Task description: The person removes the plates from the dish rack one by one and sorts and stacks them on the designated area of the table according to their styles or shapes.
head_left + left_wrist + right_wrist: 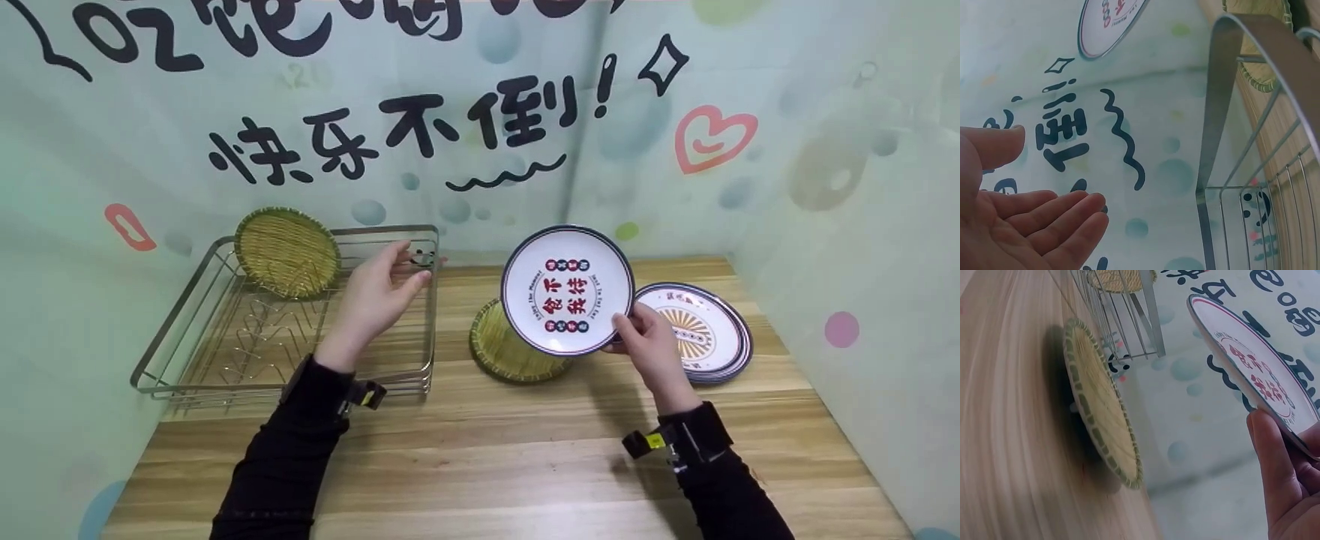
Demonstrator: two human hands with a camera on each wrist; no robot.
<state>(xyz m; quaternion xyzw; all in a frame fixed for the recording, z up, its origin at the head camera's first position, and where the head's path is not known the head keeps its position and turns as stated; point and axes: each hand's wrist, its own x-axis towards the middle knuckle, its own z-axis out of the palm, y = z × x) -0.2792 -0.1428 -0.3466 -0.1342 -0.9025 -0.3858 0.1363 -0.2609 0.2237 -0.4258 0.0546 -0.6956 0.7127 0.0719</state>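
My right hand pinches the lower right rim of a white plate with a dark blue edge and red lettering. The plate is held up, its printed face toward the head camera; the right wrist view also shows this plate between thumb and fingers. My left hand is raised over the right side of a metal wire rack, holding nothing. In the left wrist view the left hand has its fingers extended and thumb apart. A round woven tray leans upright in the rack's back left part.
Partly behind the held plate, another round woven tray sits slightly raised above the wooden table. Stacked plates with a yellow sunburst print lie at the right. A printed curtain hangs behind, with pale walls at both sides.
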